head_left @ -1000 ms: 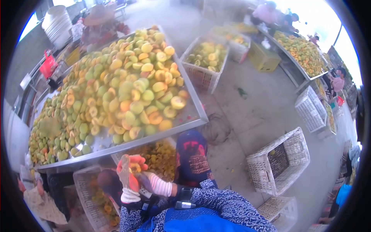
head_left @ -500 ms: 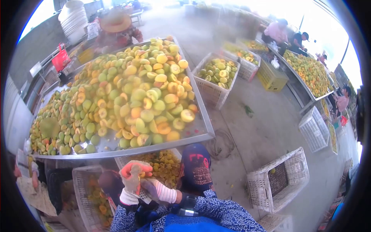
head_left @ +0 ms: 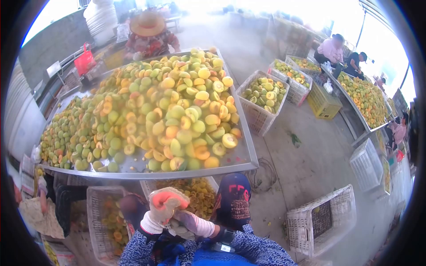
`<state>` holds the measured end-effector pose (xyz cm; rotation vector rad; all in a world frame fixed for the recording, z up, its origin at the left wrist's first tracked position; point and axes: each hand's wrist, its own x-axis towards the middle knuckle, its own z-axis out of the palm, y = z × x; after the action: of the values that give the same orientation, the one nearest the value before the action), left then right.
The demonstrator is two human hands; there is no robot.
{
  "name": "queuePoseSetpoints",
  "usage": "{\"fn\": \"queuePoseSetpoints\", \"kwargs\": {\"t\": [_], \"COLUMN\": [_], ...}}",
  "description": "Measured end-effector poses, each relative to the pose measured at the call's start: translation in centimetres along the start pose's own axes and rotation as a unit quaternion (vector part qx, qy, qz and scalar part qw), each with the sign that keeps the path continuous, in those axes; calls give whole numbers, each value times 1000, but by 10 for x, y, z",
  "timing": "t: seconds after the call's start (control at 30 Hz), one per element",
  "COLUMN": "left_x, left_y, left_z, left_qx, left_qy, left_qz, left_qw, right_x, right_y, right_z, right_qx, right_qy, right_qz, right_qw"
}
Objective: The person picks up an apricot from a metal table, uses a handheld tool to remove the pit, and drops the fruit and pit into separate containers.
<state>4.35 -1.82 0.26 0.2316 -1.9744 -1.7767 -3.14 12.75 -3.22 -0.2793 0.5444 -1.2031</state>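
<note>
My left hand [head_left: 163, 207], in a white glove with an orange-red coated part, is curled closed above my lap. Just below and right of it, my right hand [head_left: 191, 223], in a dirty grey-white glove, presses close against it with bent fingers. Whatever lies between the two gloves is hidden. Behind them, between my knees, stands a crate of yellow-brown fruit pieces [head_left: 197, 195]. Farther forward, a metal-rimmed table [head_left: 195, 175] bears a big heap of halved yellow-green fruit [head_left: 177, 119] with stone hollows showing.
A white crate [head_left: 306, 235] lies at the right on the concrete floor. More fruit-filled crates [head_left: 262, 115] and a yellow crate [head_left: 323, 103] stand beyond. A person in a straw hat [head_left: 148, 33] sits across the table; others work at another heaped table [head_left: 366, 102].
The view has shifted, so the table appears lower and farther right. My left hand has turned, with its orange fingers now bent over toward the right. Both hands remain together.
</note>
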Motion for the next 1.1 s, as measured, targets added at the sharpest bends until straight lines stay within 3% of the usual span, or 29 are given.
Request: {"fn": "queuePoseSetpoints", "kwargs": {"t": [0.03, 0.07, 0.17, 0.23, 0.27, 0.3, 0.33, 0.37, 0.4, 0.43, 0.47, 0.5, 0.53, 0.57, 0.6, 0.63, 0.67, 0.7, 0.77, 0.83, 0.97, 1.0, 1.1], "left_x": [5, 9, 4, 2, 2, -3, -5, -10, -14, -18, -29, -43, -62, -79, -98, -98, -94, -87, -49, -1, 97, 120, 141], "left_y": [7, 18, 32, 40, 35, 29, 12, 2, 18, 32, 28, 30, 50, 54, 42, 51, 52, 51, 33, 9, -76, -44, -68], "left_z": [-3, 2, 19, 31, 30, 26, 20, 10, -2, -15, -38, -52, -100, -131, -165, -180, -185, -189, -196, -202, -243, -224, -238], "left_qx": [36, 21, -226, -285, -349, -409, -483, -553, -489, -418, -270, -281, -117, -10, 322, 504, 560, 611, 557, 576, 600, 602, 615], "left_qy": [-46, -46, 28, 96, 113, 139, 164, 197, 249, 295, 335, 342, 336, 332, 314, 251, 262, 269, 297, 258, 166, 112, 76], "left_qz": [32, 8, -94, -145, -179, -214, -244, -261, -248, -241, -133, -126, -130, -195, -257, -282, -221, -158, -129, -133, -170, -284, -352], "left_qw": [998, 999, 969, 943, 913, 876, 825, 766, 798, 825, 893, 888, 925, 923, 855, 777, 755, 728, 765, 764, 764, 738, 701], "right_x": [-4, -7, -8, 4, -1, 9, -1, 5, 11, 33, 32, 23, 13, 25, 31, 35, 40, 41, 42, 45, 46, 45, 45], "right_y": [-5, -8, -10, 3, 3, 21, 16, 15, 13, 23, 18, 11, 9, 21, 40, 44, 45, 46, 45, 35, 38, 36, 35], "right_z": [4, 8, 4, -22, -18, -34, -16, -20, -24, -46, -33, -22, -27, -51, -73, -72, -73, -75, -68, -73, -80, -74, -68], "right_qx": [16, 33, 102, 179, 161, 142, 68, 135, 194, 394, 398, 399, 449, 516, 545, 567, 540, 512, 455, 387, 326, 319, 315], "right_qy": [-15, -31, -105, -192, -178, -164, -75, -163, -245, -454, -422, -387, -215, -146, -69, 8, 18, 29, 56, 81, 217, 242, 239], "right_qz": [-9, -16, 1, 51, 40, -33, -54, -24, 18, 93, 64, 30, -62, -32, -23, -16, -9, -2, -1, -37, -43, -44, -55], "right_qw": [1000, 999, 989, 964, 970, 976, 993, 977, 950, 794, 812, 831, 865, 844, 835, 824, 842, 858, 888, 918, 919, 915, 917]}}
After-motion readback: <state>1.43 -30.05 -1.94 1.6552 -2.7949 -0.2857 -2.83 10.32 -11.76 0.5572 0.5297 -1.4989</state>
